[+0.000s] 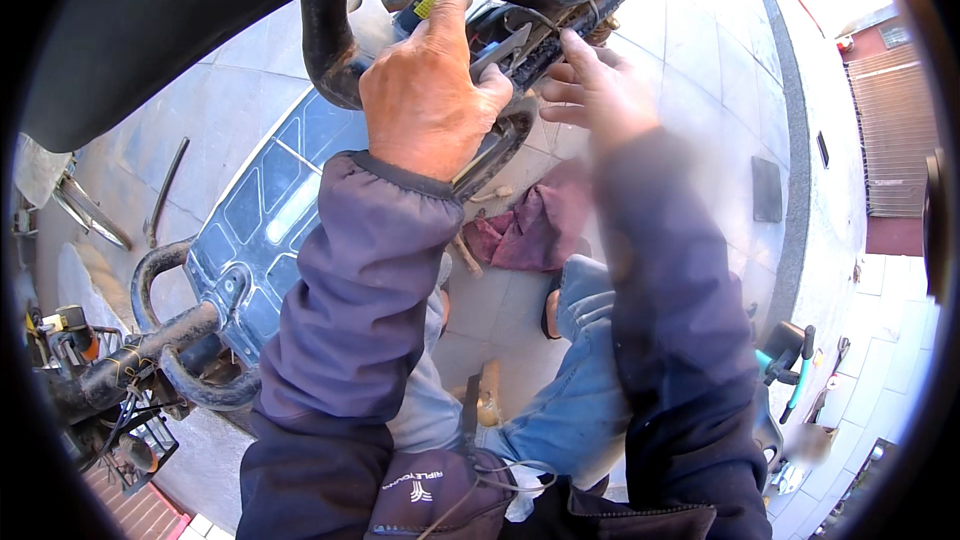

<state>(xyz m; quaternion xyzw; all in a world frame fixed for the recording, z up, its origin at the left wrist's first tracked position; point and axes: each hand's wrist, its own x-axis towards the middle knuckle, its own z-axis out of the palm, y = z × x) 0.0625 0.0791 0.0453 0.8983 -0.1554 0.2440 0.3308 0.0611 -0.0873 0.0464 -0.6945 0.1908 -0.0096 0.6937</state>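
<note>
The dark tubular frame of a vehicle, perhaps a scooter or trike (335, 50), runs across the top. My left hand (425, 90) reaches over its open middle, fingers curled and thumb bent. A grey, pointed, blade-like piece (505, 52) shows beside that thumb; what the fingers close on is hidden. Beyond the knuckles is a dark cylinder with a yellow label (425, 6). My right hand (605, 90) is at the frame's right side, fingers apart, with the index fingertip close to a thin cable (545, 22). Whether it touches the cable I cannot tell.
The vehicle's blue-grey footboard (270, 210) lies left of my left arm, above bent bars (200, 380). A dark red cloth (535, 225) rests on the paving between my legs. At right are a dark flat piece (767, 190) and a turquoise-handled tool (797, 385).
</note>
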